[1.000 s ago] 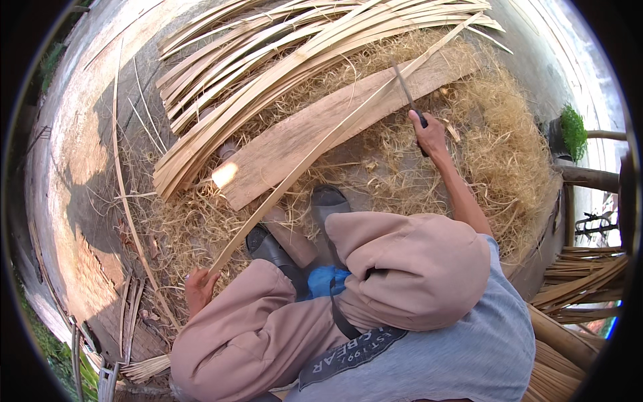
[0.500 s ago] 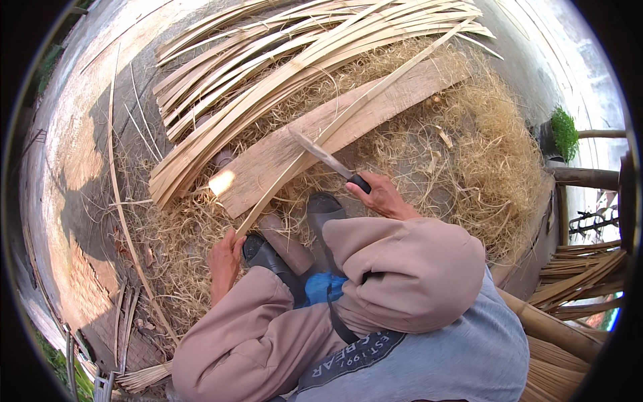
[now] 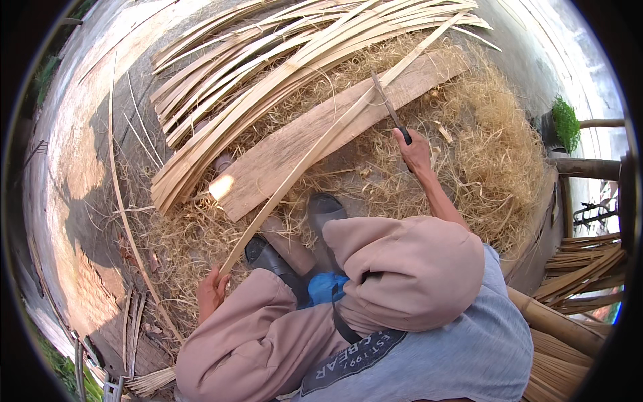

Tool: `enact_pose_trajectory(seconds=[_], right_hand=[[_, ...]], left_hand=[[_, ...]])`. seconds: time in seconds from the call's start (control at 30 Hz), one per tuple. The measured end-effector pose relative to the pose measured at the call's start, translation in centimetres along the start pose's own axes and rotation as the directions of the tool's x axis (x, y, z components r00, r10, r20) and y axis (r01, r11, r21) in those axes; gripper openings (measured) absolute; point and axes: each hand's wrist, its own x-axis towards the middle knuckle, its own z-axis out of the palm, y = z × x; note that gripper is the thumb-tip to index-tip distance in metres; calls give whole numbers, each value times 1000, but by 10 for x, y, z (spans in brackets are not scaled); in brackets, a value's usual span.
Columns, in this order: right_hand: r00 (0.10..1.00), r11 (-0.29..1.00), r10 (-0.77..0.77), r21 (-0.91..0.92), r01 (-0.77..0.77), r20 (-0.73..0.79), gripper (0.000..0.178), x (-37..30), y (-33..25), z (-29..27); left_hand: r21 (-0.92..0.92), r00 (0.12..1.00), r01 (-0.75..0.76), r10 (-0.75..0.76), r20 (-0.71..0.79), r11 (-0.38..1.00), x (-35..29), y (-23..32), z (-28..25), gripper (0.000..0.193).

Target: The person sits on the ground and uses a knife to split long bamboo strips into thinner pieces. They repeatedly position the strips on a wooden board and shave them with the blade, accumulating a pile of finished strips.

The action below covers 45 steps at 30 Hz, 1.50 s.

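Observation:
A long, pale bamboo strip [image 3: 301, 166] runs diagonally across a wooden board [image 3: 268, 165]. Its near end is gripped by my left hand [image 3: 211, 288], beside my left knee. My right hand [image 3: 414, 149] is closed round the black handle of a knife [image 3: 384, 98], out past my right knee. The blade crosses the strip above the far half of the board, and a thin curl of shaving shows beside it. Part of the knife handle is hidden by my fingers.
Many split bamboo strips [image 3: 261, 100] lie piled beyond the board. Curly shavings [image 3: 489, 154] cover the ground around it. My dark shoes [image 3: 326, 206] flank a round post [image 3: 288, 246] under the board. More strips [image 3: 586, 271] and a bamboo pole [image 3: 556, 323] are at the right.
My right hand with the knife has moved away from me along the strip, toward the upper right. My left hand has drawn the strip's near end back, down and left.

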Motion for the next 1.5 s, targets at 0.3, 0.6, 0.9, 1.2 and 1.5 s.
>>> enact_pose_trajectory(seconds=[0.3, 0.6, 0.9, 1.2, 1.5], right_hand=[[975, 950, -207, -256, 179, -85, 51, 40, 29, -32], [969, 960, -240, -161, 228, -57, 50, 50, 33, -27], [764, 755, -636, -115, 645, 108, 53, 21, -4, 8], [941, 978, 162, 174, -114, -296, 61, 76, 54, -54], [739, 742, -669, 22, 670, 85, 44, -97, -51, 86]], left_hand=[[-667, 908, 384, -391, 148, 638, -28, -104, 1, 22], [-614, 865, 500, -325, 381, 611, -93, -87, -59, 18], [-734, 750, 617, -494, 440, 284, -95, -102, -58, 29], [-385, 848, 529, -461, 260, 756, -110, -125, -72, 30], [-223, 992, -123, 112, -64, 967, 46, 34, 16, 37]])
